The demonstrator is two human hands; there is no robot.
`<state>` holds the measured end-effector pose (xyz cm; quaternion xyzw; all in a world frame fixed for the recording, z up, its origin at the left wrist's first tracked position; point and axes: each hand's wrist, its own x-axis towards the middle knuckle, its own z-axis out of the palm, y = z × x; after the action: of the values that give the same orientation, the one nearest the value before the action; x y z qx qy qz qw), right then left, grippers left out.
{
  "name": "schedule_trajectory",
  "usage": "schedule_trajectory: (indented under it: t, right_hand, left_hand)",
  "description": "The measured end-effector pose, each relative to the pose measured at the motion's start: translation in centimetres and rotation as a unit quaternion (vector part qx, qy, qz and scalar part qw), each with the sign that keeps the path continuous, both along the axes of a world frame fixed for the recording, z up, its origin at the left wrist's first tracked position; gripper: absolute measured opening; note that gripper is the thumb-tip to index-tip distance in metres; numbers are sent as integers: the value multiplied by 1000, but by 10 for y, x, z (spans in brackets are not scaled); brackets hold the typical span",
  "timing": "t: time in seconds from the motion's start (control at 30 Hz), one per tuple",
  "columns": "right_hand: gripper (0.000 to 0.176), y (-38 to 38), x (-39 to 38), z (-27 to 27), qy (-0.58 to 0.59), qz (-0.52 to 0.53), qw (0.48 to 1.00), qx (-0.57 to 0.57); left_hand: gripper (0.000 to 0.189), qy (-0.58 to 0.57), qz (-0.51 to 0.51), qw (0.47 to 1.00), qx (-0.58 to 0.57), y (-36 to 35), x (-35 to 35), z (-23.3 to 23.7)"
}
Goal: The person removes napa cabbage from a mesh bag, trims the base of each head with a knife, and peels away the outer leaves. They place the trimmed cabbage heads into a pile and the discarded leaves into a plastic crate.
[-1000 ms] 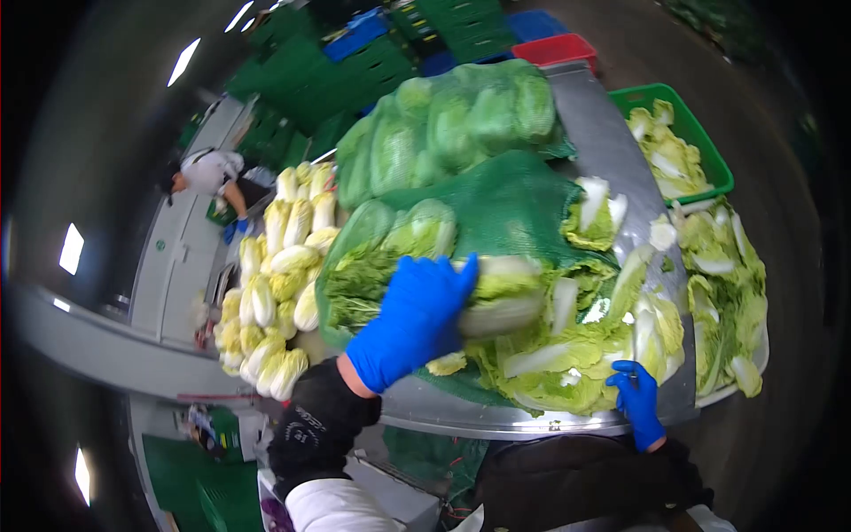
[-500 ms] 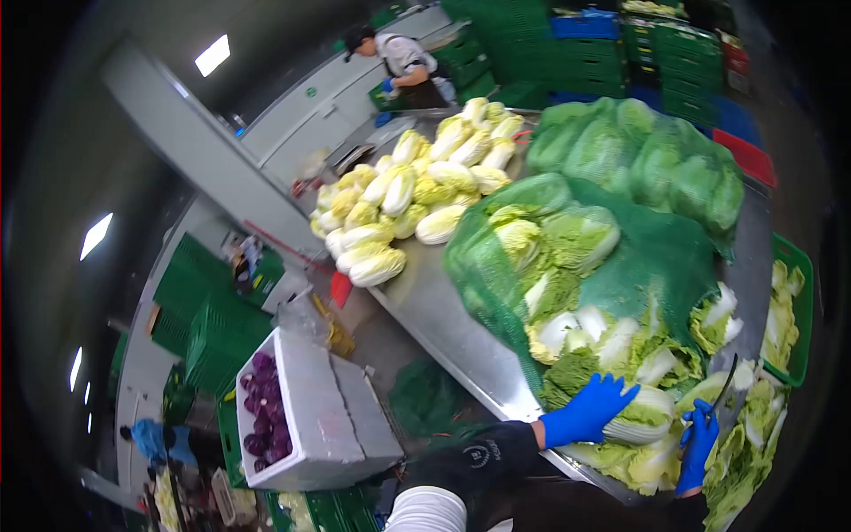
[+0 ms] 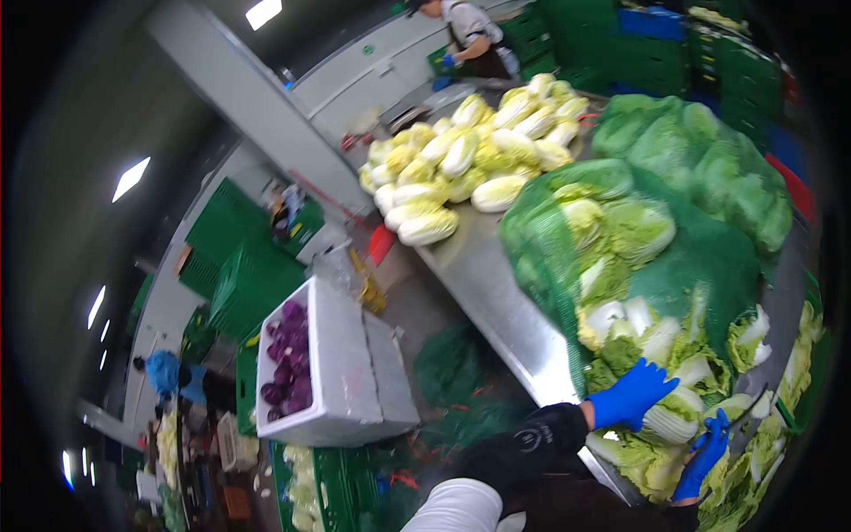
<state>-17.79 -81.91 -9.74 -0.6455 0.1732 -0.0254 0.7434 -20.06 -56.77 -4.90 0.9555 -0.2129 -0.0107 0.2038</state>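
My left hand (image 3: 631, 395), in a blue glove, grips a pale napa cabbage (image 3: 667, 424) at the near edge of the steel table (image 3: 496, 284). The cabbage lies at the open mouth of a green net bag (image 3: 700, 257) that holds several more cabbages. My right hand (image 3: 705, 454), also blue-gloved, is closed on a thin dark knife (image 3: 734, 417) just right of the cabbage, over loose trimmed leaves (image 3: 647, 461).
A second full net bag (image 3: 700, 151) lies behind. Trimmed yellow cabbages (image 3: 470, 160) are piled at the table's far end, where a person (image 3: 470, 31) works. A white foam box (image 3: 341, 355) of purple cabbages (image 3: 288, 359) and green crates (image 3: 244, 275) stand on the floor to the left.
The view has swung left and down to the floor. My left hand has drawn the cabbage from the bag's middle to the table's near edge; my right hand has come close beside it.
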Motion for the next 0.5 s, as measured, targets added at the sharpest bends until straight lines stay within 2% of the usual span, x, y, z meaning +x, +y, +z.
schedule_trajectory:
  t: [0.03, 0.07, 0.13, 0.17, 0.23, 0.27, 0.33, 0.37, 0.4, 0.43, 0.5]
  right_hand:
    - [31, 2, 2, 4, -13, -16, 1000, 19]
    - [31, 3, 6, 11, -4, 13, 1000, 14]
    - [32, 7, 15, 28, -25, 47, 999, -2]
    - [33, 8, 21, 23, -63, 87, 994, 13]
    - [33, 27, 22, 42, -62, 150, 987, 5]
    - [33, 40, 20, 53, -69, 181, 981, 5]
    - [33, 59, 17, 56, -58, 223, 972, -34]
    - [33, 64, 18, 48, -62, 245, 967, -34]
    - [34, 70, 17, 44, -66, 267, 961, -34]
    - [32, 81, 6, 66, -46, 323, 945, -33]
    - [29, 81, 12, 30, -39, 336, 940, -38]
  left_hand:
    - [114, -51, 6, 999, -16, -1, -3, -10]
    - [114, -42, 35, 998, -19, -2, -4, -21]
    - [109, -99, 23, 994, -46, -3, -1, -28]
    - [109, -94, 54, 993, -50, -2, 0, -22]
    - [100, -13, 19, 999, -26, -2, 3, -6]
    - [100, -9, 45, 998, -29, -4, 3, -11]
    - [81, -67, 51, 996, -36, -7, 3, -19]
    - [81, -63, 74, 995, -38, -8, 5, -18]
    - [73, -35, 64, 997, -27, -8, 6, -10]
    - [65, -7, 51, 998, -19, -8, 6, -11]
    - [60, -36, 79, 995, -53, -14, 22, -43]
